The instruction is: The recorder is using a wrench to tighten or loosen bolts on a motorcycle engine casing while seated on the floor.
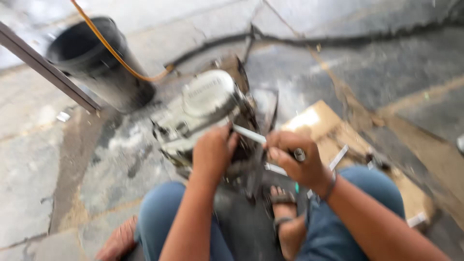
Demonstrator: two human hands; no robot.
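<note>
cracked concrete floor underneath, left hand [211,153] clamped the heavy, rigid engine [205,113] at twelve o'clock while right hand [296,162] gripped a slim metal tool [250,134].

We are looking at an outdoor or open-fronted repair spot, the sort of roadside mechanic's workshop where work is done on the ground. We are seeing a cracked, stained concrete floor [58,159] with dark oily patches spreading around the middle. A greasy metal engine block [203,111] is sitting directly on that floor at the centre, with a flattened piece of cardboard [319,121] lying at three o'clock as a makeshift mat. At ten o'clock a black plastic bucket [96,67] is standing, with an orange hose [116,55] running across it. A dark cable [309,41] is trailing along the floor at twelve o'clock. The picture is blurring, so finer detail is escaping us.
</note>
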